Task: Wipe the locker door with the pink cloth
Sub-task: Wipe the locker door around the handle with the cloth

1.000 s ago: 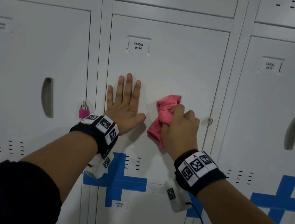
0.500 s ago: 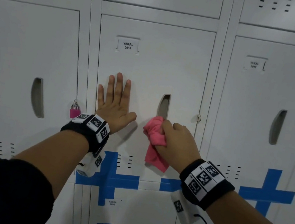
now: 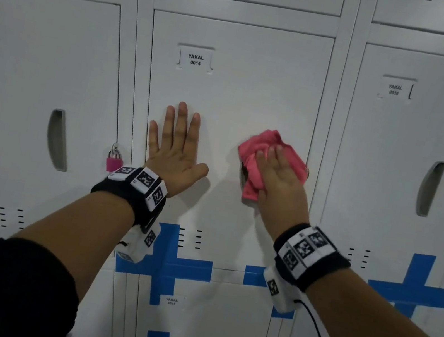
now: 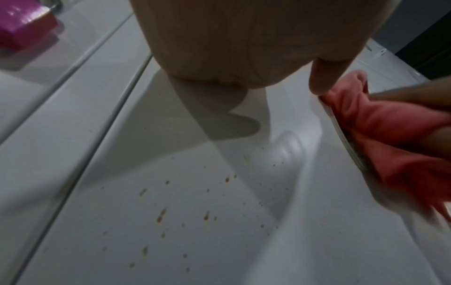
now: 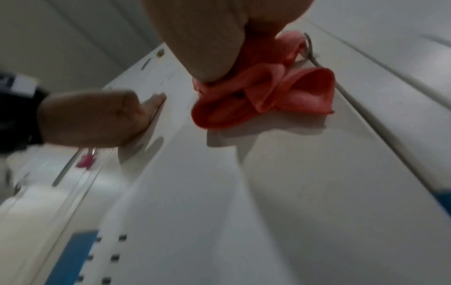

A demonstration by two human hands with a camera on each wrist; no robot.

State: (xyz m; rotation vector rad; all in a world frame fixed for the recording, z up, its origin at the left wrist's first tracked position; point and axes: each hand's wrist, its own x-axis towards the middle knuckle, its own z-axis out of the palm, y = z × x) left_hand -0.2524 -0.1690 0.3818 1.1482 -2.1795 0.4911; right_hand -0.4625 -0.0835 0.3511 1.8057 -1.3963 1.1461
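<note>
The white locker door [image 3: 232,96] labelled YAKAL 0014 fills the middle of the head view. My left hand [image 3: 174,148] lies flat on it, fingers straight and spread, palm pressing the metal [image 4: 231,38]. To its right, my right hand [image 3: 281,178] holds the crumpled pink cloth [image 3: 258,156] against the door, fingers laid over it and the thumb tucked into its folds. The cloth [image 4: 390,125] covers most of the door's handle slot [image 3: 242,171]. The right wrist view shows the bunched cloth [image 5: 268,96] under my palm [image 5: 214,38].
A pink padlock [image 3: 114,162] hangs on the left neighbour's hasp. A metal hasp ring [image 3: 306,172] sticks out just right of the cloth. Small brown specks [image 4: 161,214] dot the door below my left hand. Blue tape crosses [image 3: 169,265] mark the lower doors.
My right hand slid the cloth down below the handle slot, then back up and right over it, its fingers flattening. The left hand stayed pressed on the door.
</note>
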